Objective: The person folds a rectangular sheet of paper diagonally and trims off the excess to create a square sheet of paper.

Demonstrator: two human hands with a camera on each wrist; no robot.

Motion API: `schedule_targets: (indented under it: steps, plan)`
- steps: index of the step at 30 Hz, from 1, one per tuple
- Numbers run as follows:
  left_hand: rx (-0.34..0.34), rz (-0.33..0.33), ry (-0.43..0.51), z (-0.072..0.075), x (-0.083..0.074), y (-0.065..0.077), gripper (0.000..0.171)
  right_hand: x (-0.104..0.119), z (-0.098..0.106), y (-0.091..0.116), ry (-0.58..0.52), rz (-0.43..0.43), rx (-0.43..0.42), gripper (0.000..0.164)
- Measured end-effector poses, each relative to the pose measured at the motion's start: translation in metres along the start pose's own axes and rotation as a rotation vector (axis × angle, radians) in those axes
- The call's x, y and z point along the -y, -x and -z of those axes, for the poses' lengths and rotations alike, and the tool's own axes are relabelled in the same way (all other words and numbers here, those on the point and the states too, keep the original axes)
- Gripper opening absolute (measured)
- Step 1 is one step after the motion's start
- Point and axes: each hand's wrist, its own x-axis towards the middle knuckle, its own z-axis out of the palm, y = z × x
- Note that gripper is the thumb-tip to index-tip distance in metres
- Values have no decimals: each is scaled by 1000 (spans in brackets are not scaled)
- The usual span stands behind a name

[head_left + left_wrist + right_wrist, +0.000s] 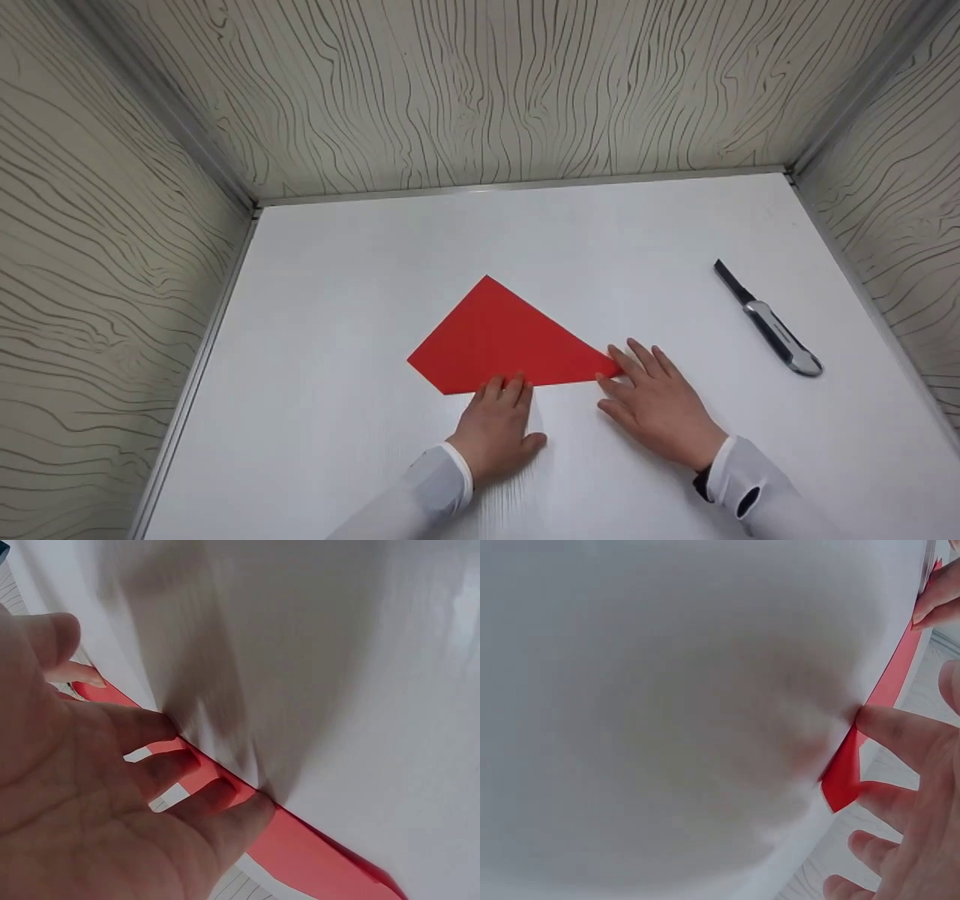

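A folded sheet of red paper (487, 337) lies on the white table, its top corner pointing away from me and a narrow point reaching right. My left hand (496, 431) rests its fingertips on the paper's near edge, thumb out to the side. At the right point, my right hand (660, 405) touches the paper with spread fingers. In the left wrist view, the fingertips of the left hand (150, 780) line up along the paper's folded edge (315, 855). The right wrist view has the right hand (915, 787) with two fingertips at the paper's narrow end (841, 776).
A utility knife (772, 322) with its dark blade end pointing away lies on the table (337, 277), to the right of the paper. Wood-patterned panels (480, 90) with metal edging stand around the back and sides.
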Motion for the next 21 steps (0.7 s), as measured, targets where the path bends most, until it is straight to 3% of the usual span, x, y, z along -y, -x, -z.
schedule_targets:
  steps: [21]
  plan:
    - [5, -8, 2, 1, 0, 1, 90, -23, -2, 23, -47, -87, -9, 49]
